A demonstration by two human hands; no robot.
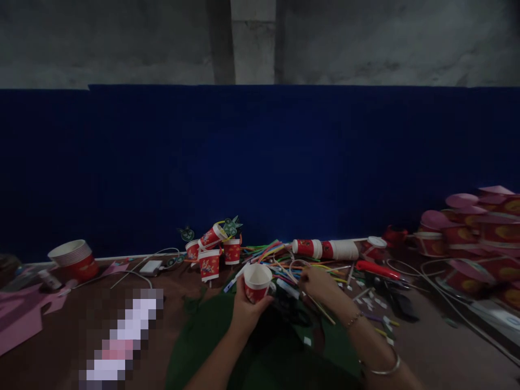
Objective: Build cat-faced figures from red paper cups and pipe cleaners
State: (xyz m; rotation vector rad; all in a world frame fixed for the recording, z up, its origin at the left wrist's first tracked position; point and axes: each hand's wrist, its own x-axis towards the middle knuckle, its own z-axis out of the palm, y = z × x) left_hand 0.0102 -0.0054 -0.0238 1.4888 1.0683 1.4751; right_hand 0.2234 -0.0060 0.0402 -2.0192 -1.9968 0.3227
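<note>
My left hand (246,303) is wrapped round a red and white paper cup (258,277), held upright with its mouth up. To the right of the cup, my right hand (319,284) is over a heap of thin coloured strips (280,252). Its fingers are curled together, and whatever they may hold is too small to make out. Under both hands lies dark green material (211,336). Just beyond the left hand stand several red printed paper cups (209,265), some joined with dark green leaf-like cutouts (233,225).
Stacked paper cups (341,249) lie on their side behind my right hand. Red-handled scissors (377,269) and small white scraps are at right. Piled red and pink pieces (467,233) fill the far right. At left are a stack of larger tubs (75,260), pink sheets (20,319) and cables.
</note>
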